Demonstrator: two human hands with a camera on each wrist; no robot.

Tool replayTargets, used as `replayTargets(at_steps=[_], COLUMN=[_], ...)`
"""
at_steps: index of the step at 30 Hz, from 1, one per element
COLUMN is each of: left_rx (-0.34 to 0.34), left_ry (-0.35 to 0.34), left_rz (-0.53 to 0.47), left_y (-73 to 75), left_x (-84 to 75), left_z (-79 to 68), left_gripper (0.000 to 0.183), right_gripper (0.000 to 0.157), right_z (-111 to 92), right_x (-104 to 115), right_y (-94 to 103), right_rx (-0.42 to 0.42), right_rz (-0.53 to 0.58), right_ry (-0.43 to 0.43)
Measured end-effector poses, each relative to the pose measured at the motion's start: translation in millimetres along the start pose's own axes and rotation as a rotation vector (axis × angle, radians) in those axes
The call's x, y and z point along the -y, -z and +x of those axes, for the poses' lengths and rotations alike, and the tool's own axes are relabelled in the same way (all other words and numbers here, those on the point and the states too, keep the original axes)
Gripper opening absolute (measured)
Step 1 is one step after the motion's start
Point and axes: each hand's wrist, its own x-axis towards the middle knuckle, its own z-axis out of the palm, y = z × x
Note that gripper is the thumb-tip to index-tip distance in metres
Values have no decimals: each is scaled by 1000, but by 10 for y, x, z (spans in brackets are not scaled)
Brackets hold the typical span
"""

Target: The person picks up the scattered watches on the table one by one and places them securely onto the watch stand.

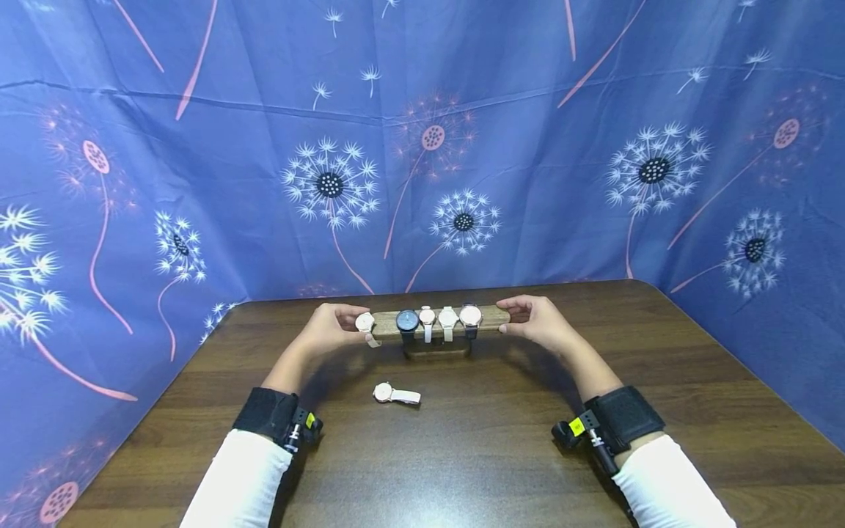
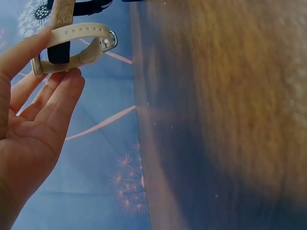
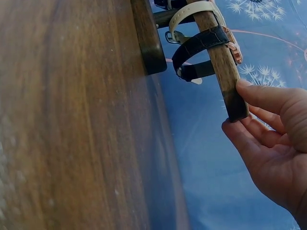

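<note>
A wooden watch stand point(image 1: 389, 325) has a horizontal bar above a base, with several wristwatches looped along it. At the bar's left end my left hand point(image 1: 330, 325) pinches a cream-strapped watch point(image 1: 364, 323). Its buckled strap point(image 2: 82, 31) hangs around the bar's tip in the left wrist view. My right hand point(image 1: 538, 321) grips the bar's right end point(image 3: 232, 96) between thumb and fingers. Nearest to that hand hangs a watch with a dark strap point(image 3: 199, 48). A dark-faced watch point(image 1: 407, 320) and two pale-strapped ones sit between.
Another white-strapped watch point(image 1: 403, 397) lies on the brown wooden table point(image 1: 422, 455), in front of the stand's base point(image 1: 437, 350). A blue cloth with dandelion prints point(image 1: 528, 147) hangs behind the table's far edge.
</note>
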Motion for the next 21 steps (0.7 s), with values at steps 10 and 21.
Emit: replayTargets(at_steps=[10,21], left_rx=[17,60], left_ry=[7,14], left_rz=[18,-3], left_y=[-15,-7], left_x=[-7,-24], left_z=[27,62], left_gripper=[51,53], right_gripper=[48,46], right_z=[-22,-38], right_x=[23,47], right_y=[1,-6], right_rx=[-1,-9], right_rz=[-17,-38], right_ry=[-6,17])
